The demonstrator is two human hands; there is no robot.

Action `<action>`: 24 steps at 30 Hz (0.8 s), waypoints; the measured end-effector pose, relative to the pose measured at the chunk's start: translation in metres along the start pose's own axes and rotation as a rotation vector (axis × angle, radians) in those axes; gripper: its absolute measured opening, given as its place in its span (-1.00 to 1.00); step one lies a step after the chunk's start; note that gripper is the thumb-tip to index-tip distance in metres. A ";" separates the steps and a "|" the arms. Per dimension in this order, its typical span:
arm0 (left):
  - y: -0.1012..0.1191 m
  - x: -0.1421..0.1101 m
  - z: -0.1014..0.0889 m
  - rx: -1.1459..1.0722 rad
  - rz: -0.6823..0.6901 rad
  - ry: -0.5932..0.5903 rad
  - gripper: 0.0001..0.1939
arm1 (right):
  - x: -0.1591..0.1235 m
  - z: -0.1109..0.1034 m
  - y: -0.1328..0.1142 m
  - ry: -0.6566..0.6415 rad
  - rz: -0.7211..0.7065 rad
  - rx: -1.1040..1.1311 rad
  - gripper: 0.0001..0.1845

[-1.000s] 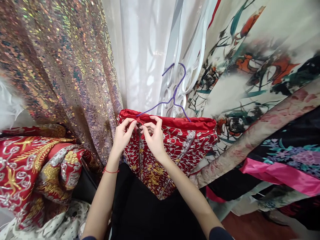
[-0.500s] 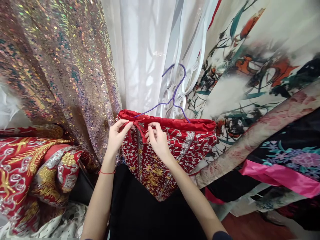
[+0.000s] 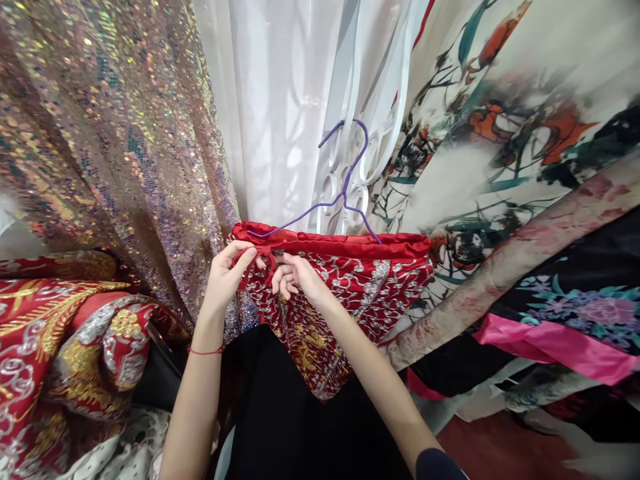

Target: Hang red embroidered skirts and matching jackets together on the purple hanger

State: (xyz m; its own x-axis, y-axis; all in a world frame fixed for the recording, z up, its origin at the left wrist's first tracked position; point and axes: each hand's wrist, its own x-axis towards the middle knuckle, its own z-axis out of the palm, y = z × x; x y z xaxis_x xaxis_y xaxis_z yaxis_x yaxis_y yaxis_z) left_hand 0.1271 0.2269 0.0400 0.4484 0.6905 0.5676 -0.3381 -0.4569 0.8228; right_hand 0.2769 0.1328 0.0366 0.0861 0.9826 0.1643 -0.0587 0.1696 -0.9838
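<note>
A red embroidered garment with silver and gold thread hangs folded over a purple wire hanger, whose hook rests on a white ornamental rail. My left hand pinches a thin red tie string at the garment's left top edge. My right hand is closed on the same string just to the right, fingers curled together. A red thread bracelet circles my left wrist.
A sequinned iridescent fabric hangs at left, a white sheer curtain behind. Printed floral fabrics and a black and pink one drape at right. Another red embroidered garment lies at lower left. Black cloth lies below.
Both hands have shifted slightly left and down along the garment's top edge while working the red tie string. The view has drifted a little right.
</note>
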 end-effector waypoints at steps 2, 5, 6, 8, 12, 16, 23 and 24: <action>-0.004 0.002 0.000 -0.004 -0.005 -0.010 -0.67 | 0.000 -0.004 0.000 -0.035 0.029 0.052 -0.66; -0.008 0.004 0.001 0.021 0.000 0.008 -0.65 | -0.001 -0.005 -0.002 -0.056 0.021 -0.005 -0.69; -0.009 0.005 0.000 0.033 0.002 0.014 -0.66 | -0.003 -0.004 -0.002 -0.050 0.002 -0.048 -0.67; -0.009 0.006 0.000 0.055 0.002 0.025 -0.67 | -0.007 -0.004 -0.004 -0.007 -0.052 -0.152 -0.66; -0.014 0.007 -0.003 0.088 0.000 0.138 -0.69 | -0.015 -0.007 -0.010 0.146 -0.170 -0.351 -0.65; -0.018 0.007 -0.005 0.063 -0.016 0.243 -0.70 | -0.022 -0.014 -0.015 0.195 -0.181 -0.379 -0.62; -0.027 0.012 -0.004 0.034 -0.018 0.355 -0.68 | -0.029 -0.023 -0.020 0.243 -0.231 -0.282 -0.64; -0.028 0.013 -0.003 0.025 -0.013 0.367 -0.67 | -0.029 -0.024 -0.021 0.245 -0.233 -0.246 -0.64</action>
State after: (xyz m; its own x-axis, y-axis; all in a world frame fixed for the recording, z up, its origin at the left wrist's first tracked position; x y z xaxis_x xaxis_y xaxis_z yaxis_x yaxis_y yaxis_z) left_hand 0.1398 0.2502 0.0237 0.1241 0.8498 0.5123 -0.3119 -0.4567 0.8331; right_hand 0.2995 0.0990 0.0506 0.3048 0.8682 0.3914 0.2266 0.3331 -0.9153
